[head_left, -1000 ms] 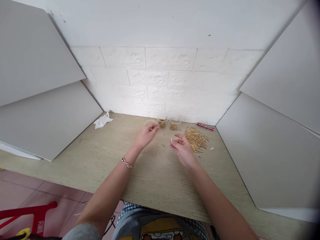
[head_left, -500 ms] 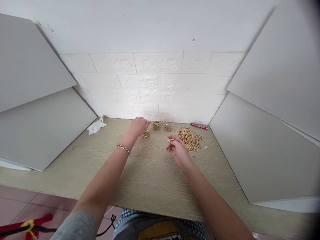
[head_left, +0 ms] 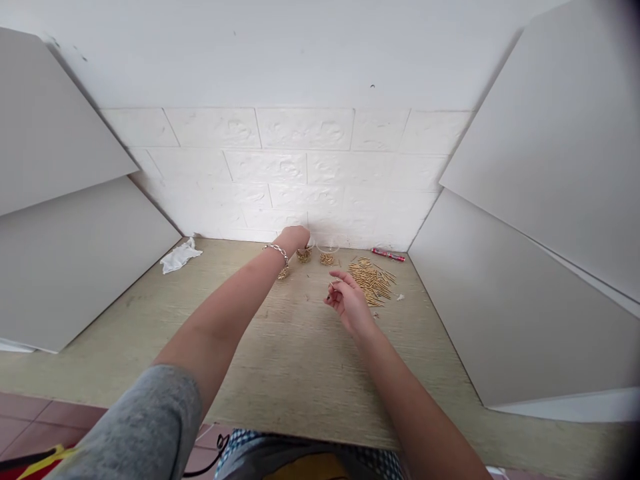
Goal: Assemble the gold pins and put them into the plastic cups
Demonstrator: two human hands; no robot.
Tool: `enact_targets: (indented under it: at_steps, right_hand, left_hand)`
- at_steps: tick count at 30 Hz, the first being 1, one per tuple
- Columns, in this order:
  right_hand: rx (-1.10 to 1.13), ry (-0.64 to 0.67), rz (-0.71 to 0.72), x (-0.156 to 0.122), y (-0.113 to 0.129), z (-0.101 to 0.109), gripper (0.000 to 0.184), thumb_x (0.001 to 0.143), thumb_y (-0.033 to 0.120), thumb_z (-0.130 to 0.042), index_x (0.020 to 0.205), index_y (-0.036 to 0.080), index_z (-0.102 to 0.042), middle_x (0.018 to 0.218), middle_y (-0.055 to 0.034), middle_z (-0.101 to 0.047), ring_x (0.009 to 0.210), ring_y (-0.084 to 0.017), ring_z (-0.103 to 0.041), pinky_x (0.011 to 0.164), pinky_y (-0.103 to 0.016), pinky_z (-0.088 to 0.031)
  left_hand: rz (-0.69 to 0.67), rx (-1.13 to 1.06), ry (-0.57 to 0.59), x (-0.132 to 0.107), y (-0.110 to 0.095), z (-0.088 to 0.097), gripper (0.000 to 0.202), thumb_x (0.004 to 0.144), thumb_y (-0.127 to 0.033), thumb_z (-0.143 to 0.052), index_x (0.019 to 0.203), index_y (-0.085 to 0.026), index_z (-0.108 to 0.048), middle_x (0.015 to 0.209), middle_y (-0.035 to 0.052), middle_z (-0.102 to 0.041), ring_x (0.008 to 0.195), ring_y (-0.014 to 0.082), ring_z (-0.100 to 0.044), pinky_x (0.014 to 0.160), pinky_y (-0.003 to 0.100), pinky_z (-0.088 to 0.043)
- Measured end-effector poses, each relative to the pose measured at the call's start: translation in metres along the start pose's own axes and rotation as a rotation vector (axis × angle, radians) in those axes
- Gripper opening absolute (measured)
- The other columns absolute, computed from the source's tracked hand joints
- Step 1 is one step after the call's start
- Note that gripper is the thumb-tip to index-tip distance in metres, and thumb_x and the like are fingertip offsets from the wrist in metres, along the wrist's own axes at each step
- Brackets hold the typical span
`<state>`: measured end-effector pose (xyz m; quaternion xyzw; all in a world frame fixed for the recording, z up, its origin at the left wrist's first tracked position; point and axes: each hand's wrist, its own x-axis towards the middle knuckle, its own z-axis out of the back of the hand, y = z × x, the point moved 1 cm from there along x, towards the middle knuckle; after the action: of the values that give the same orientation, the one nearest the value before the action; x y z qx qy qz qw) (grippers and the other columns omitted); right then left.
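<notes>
My left hand reaches over the middle clear cup, which holds small gold-coloured pieces. Its fingers are curled downward at the cup, and their tips are hidden. My right hand hovers above the table, thumb and fingers pinched on a thin gold-coloured pin. Just right of that hand lies a pile of gold-coloured pins. A second clear cup with gold pieces stands right of the middle one. The third cup's gold pieces show partly behind my left wrist.
A red tube-like packet lies by the wall behind the pile. White crumpled tissue is at the far left. Grey panels flank the wooden table, and a white brick-patterned wall closes the back.
My left hand has moved right and farther in, from the left cup to the middle cup. My right hand stays near the pile, still pinching. The view has shifted slightly.
</notes>
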<state>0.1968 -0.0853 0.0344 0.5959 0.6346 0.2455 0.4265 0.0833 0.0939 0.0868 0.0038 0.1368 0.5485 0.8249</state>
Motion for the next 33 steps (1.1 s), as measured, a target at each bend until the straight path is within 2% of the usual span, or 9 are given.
enact_targets:
  at_steps: [6,11,18,21,27,29,30,31,33]
  right_hand:
    - [0.011,-0.023,0.024,0.001,0.000,0.001,0.042,0.054,0.022,-0.056,0.095,0.024,-0.050,0.053,0.0077,-0.050,0.044,-0.007,-0.043,0.049,-0.022,-0.040]
    - [-0.057,-0.018,0.057,0.000,0.000,0.000,0.047,0.055,0.024,-0.059,0.101,0.024,-0.046,0.057,0.0079,-0.053,0.043,-0.006,-0.043,0.049,-0.022,-0.039]
    - [-0.093,0.007,0.146,0.002,-0.002,0.003,0.065,0.053,0.026,-0.069,0.112,0.025,-0.044,0.069,0.0064,-0.056,0.050,-0.006,-0.046,0.051,-0.020,-0.039]
    - [-0.090,0.011,0.146,0.004,-0.005,0.005,0.064,0.052,0.027,-0.071,0.112,0.025,-0.048,0.070,0.0056,-0.056,0.053,-0.006,-0.047,0.052,-0.021,-0.040]
    - [-0.107,0.013,0.136,0.008,-0.010,0.007,0.047,0.053,0.028,-0.069,0.099,0.022,-0.060,0.068,0.0056,-0.053,0.048,-0.004,-0.044,0.050,-0.021,-0.038]
    - [-0.108,0.003,0.117,0.007,-0.009,0.007,0.045,0.053,0.028,-0.068,0.097,0.022,-0.061,0.067,0.0063,-0.052,0.046,-0.004,-0.043,0.049,-0.021,-0.038]
    - [-0.101,-0.001,0.104,0.007,-0.008,0.006,0.043,0.053,0.027,-0.067,0.096,0.022,-0.062,0.066,0.0065,-0.052,0.046,-0.003,-0.044,0.050,-0.022,-0.038]
    - [-0.089,-0.001,0.091,0.006,-0.007,0.006,0.041,0.053,0.027,-0.067,0.094,0.022,-0.062,0.066,0.0065,-0.052,0.046,-0.003,-0.044,0.050,-0.022,-0.039]
    - [-0.050,0.010,0.071,0.004,-0.006,0.005,0.037,0.052,0.026,-0.069,0.088,0.021,-0.064,0.065,0.0063,-0.052,0.046,-0.003,-0.044,0.051,-0.022,-0.040]
  left_hand:
    - [-0.010,0.014,0.012,0.012,-0.001,-0.009,0.024,0.054,-0.014,-0.070,0.077,-0.009,-0.069,0.080,0.0194,-0.065,0.076,0.0272,-0.061,0.069,0.034,-0.046]
    - [-0.015,0.008,-0.037,-0.002,-0.001,0.000,0.023,0.060,-0.015,-0.066,0.082,-0.009,-0.069,0.083,0.0197,-0.064,0.081,0.0284,-0.060,0.071,0.035,-0.046]
    - [-0.020,-0.022,-0.102,-0.020,0.004,0.004,0.021,0.067,-0.023,-0.061,0.085,-0.014,-0.068,0.089,0.0142,-0.064,0.081,0.0225,-0.059,0.071,0.029,-0.044]
    - [-0.023,-0.039,-0.134,-0.021,0.006,0.001,0.020,0.069,-0.024,-0.060,0.085,-0.015,-0.067,0.090,0.0133,-0.064,0.081,0.0208,-0.058,0.072,0.028,-0.044]
    - [-0.033,-0.083,-0.210,-0.026,0.007,0.002,0.020,0.075,-0.023,-0.054,0.087,-0.014,-0.066,0.092,0.0140,-0.063,0.086,0.0219,-0.058,0.075,0.029,-0.042]
    - [-0.041,-0.158,-0.278,-0.035,0.004,0.006,0.023,0.079,-0.024,-0.048,0.090,-0.013,-0.065,0.092,0.0135,-0.063,0.087,0.0213,-0.057,0.075,0.029,-0.041]
    - [-0.054,-0.273,-0.343,-0.042,0.002,0.008,0.023,0.080,-0.024,-0.047,0.089,-0.012,-0.064,0.089,0.0127,-0.063,0.085,0.0205,-0.057,0.075,0.029,-0.041]
    - [-0.092,-0.444,-0.399,-0.051,-0.002,0.009,0.023,0.080,-0.025,-0.047,0.088,-0.012,-0.064,0.087,0.0105,-0.064,0.083,0.0187,-0.057,0.074,0.029,-0.041]
    - [-0.196,-0.877,-0.363,-0.073,-0.014,0.007,0.021,0.079,-0.028,-0.050,0.088,-0.013,-0.062,0.084,0.0069,-0.064,0.073,0.0130,-0.057,0.069,0.026,-0.041]
